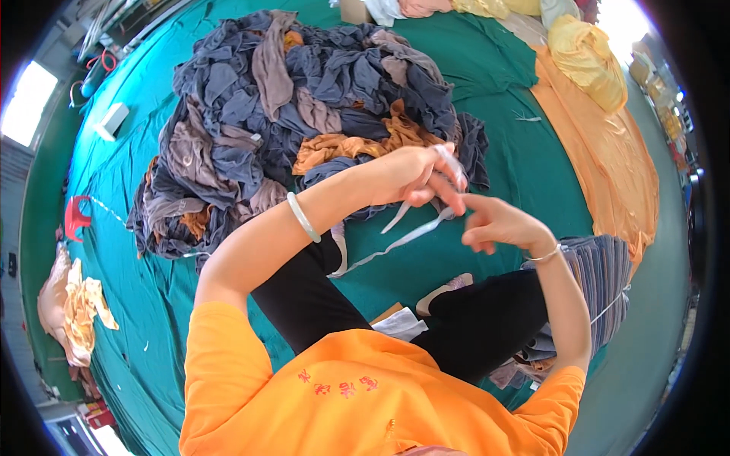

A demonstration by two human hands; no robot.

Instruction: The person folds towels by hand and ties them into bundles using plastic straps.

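Observation:
My left hand [408, 178] is raised ahead of me, over the near edge of a pile of cloths [336, 80]. A white plastic strip [406, 238] is looped around its fingers, and one length trails down to the left towards my foot. My right hand [505, 225] is beside it, index finger stretched out to the left fingertips and the other fingers loosely bent. No object shows in the right hand; whether its fingertip touches the strip is hard to tell. The pile mixes dark grey-blue, mauve-brown and orange fabric.
Green sheeting [502, 154] covers the floor. A tied stack of folded cloths [599, 285] stands by my right leg. White cloth [402, 325] lies between my legs. A red plastic stool [78, 219] is at left, a yellow bundle [587, 62] on orange sheeting [604, 159] at right.

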